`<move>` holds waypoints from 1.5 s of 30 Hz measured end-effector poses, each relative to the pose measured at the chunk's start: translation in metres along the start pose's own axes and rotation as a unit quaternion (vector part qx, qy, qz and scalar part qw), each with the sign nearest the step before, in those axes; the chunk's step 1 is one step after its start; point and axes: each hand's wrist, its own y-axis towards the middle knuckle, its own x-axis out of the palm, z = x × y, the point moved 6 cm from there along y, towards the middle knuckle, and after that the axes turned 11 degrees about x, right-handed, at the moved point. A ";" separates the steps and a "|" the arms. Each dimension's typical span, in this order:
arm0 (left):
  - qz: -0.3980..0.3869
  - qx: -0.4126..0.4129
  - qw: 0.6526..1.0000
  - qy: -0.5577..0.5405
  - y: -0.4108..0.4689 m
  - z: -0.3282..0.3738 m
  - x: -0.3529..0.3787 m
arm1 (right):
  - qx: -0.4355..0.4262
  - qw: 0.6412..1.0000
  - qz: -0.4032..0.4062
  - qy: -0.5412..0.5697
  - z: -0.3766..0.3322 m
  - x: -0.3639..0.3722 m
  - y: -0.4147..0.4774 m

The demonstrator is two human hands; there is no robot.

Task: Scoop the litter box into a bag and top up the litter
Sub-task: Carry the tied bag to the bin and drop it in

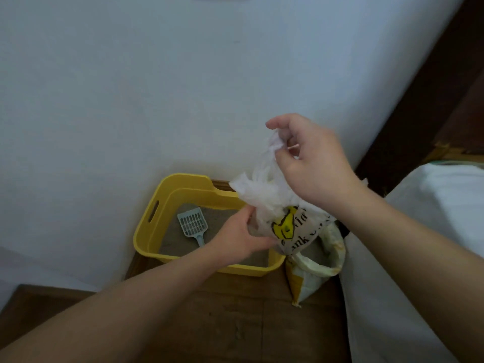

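Observation:
A yellow litter box [154,221] stands on the floor against the white wall, with grey-brown litter inside. A pale blue slotted scoop [193,226] lies on the litter. Above the box's right end hangs a thin white plastic bag [264,189] with a yellow smiley print and black lettering. My right hand [311,161] pinches the bag's twisted top and holds it up. My left hand [241,238] grips the bag's lower left side. What is inside the bag is hidden.
An open litter sack [311,276], white and yellow, leans on the wooden floor right of the box. A white bed or cushion edge [419,231] fills the right side. Dark wooden furniture [429,100] rises at the upper right.

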 end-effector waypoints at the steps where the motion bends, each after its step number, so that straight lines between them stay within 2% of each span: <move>1: 0.008 -0.007 1.000 -0.004 -0.001 0.010 -0.001 | 0.010 1.000 0.000 -0.004 -0.005 -0.009 0.001; 5: 0.045 -0.029 0.998 -0.019 -0.007 0.055 -0.009 | 0.028 0.999 0.015 -0.021 -0.031 -0.051 0.005; 8: 0.056 -0.035 0.997 -0.027 -0.011 0.099 -0.021 | 0.078 0.997 0.014 0.003 -0.051 -0.088 0.007; 15: 0.030 -0.050 0.998 -0.023 -0.026 0.233 -0.054 | 0.195 0.979 0.001 0.051 -0.112 -0.192 0.010; 23: -0.002 -0.058 0.998 0.004 -0.029 0.403 -0.075 | 0.251 0.966 0.023 0.066 -0.203 -0.344 0.022; 29: -0.012 -0.033 0.999 0.030 -0.019 0.527 -0.074 | 0.248 0.965 0.047 0.070 -0.259 -0.453 0.028; 38: -0.084 0.037 0.996 0.020 -0.001 0.634 -0.036 | 0.305 0.940 0.139 0.066 -0.292 -0.568 -0.003; 42: -0.158 0.079 0.984 0.025 0.005 0.653 -0.004 | 0.352 0.910 0.214 0.055 -0.291 -0.601 -0.035; 45: -0.221 0.121 0.967 0.025 0.005 0.670 0.023 | 0.398 0.871 0.285 0.037 -0.296 -0.624 -0.071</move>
